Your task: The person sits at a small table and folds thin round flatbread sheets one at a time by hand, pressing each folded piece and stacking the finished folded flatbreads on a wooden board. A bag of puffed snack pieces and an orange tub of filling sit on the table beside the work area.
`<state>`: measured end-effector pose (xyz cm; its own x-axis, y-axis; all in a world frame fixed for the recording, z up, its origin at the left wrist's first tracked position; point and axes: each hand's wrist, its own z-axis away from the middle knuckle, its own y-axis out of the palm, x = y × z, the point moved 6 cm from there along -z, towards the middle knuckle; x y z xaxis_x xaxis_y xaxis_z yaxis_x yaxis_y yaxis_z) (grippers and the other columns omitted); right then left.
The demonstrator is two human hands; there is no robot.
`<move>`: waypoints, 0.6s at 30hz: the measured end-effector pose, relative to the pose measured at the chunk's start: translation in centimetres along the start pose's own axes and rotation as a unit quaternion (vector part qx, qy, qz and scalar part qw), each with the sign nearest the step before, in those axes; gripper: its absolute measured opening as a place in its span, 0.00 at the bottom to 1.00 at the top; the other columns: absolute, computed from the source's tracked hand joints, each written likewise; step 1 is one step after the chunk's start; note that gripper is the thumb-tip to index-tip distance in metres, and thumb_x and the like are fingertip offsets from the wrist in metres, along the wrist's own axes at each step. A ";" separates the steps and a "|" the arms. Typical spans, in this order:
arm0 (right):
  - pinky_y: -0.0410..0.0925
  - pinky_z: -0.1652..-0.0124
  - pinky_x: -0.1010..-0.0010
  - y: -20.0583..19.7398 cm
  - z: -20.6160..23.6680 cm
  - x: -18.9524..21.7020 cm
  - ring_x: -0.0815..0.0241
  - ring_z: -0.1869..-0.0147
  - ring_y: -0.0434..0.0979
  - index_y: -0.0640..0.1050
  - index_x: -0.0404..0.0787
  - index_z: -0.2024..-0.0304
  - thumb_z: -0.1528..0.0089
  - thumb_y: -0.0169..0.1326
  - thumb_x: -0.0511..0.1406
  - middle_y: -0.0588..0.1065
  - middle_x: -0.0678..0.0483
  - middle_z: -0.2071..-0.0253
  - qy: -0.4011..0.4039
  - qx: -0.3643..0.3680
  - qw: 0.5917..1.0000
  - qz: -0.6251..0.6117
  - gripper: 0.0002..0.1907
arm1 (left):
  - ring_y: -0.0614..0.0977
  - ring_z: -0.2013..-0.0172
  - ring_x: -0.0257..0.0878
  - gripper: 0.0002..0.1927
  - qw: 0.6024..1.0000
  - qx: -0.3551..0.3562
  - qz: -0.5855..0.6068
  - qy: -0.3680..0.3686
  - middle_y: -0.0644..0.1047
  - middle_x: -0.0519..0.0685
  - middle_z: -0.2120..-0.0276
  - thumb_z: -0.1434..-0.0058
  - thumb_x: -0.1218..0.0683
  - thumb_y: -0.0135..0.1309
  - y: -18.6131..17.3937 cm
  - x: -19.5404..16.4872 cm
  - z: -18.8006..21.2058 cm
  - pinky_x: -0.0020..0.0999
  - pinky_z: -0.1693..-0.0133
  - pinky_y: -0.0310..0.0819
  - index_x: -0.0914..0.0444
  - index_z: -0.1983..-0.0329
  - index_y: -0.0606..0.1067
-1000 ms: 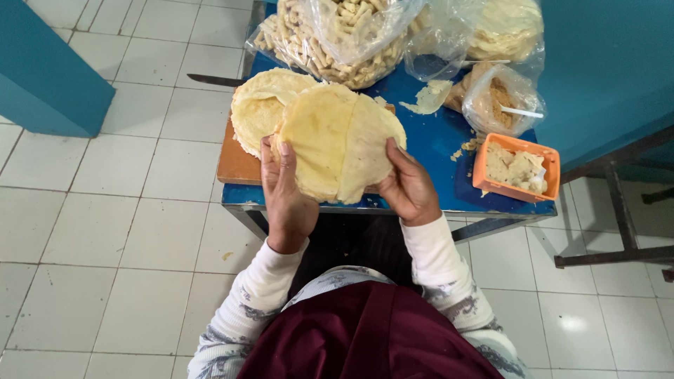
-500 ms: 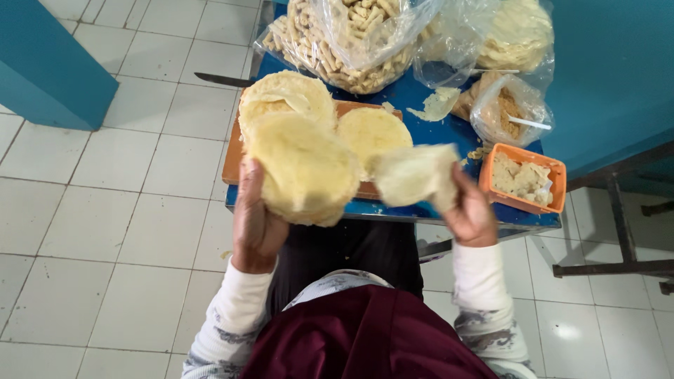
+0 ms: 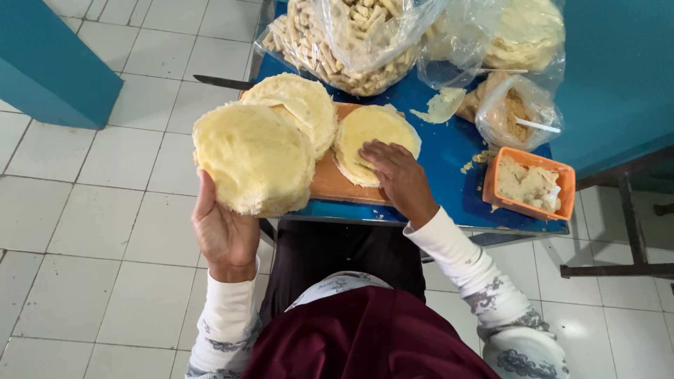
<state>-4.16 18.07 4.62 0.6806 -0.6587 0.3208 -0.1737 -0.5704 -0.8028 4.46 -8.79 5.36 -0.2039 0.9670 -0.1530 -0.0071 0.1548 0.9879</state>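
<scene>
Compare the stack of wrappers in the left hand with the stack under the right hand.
The held stack is lifted off the table in the left hand; the board stack lies flat on the wooden board under the right hand. The held stack looks wider and thicker, with ragged edges showing; the board stack looks thinner. Both are round, pale yellow sheets.

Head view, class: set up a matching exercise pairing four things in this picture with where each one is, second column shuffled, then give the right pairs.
Things
1. stack of round wrappers
2. single round wrapper
3. orange tray
4. knife

Places
a. flat on the wooden board, under the right hand
b. at the table's right end, holding pale filling
c. held up in the left hand
d. sticking out past the table's far left edge

Pairs: 1-c, 2-a, 3-b, 4-d
</scene>
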 end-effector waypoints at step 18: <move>0.61 0.35 0.55 -1.2 -0.8 3.5 0.46 0.27 0.68 0.72 0.36 0.34 0.35 0.55 0.38 0.70 0.45 0.31 -0.039 0.044 0.997 0.044 0.27 | 0.71 0.33 0.46 0.26 0.997 0.003 -0.070 -0.021 0.70 0.53 0.33 0.27 0.54 0.45 0.9 6.2 -1.4 0.45 0.30 0.60 0.67 0.28 0.63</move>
<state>-2.13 16.12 7.12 0.7194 -0.6620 0.2103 -0.1739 -0.4647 -0.8682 1.77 -2.94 5.32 -0.1601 0.9432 -0.2910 -0.0262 0.2906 0.9565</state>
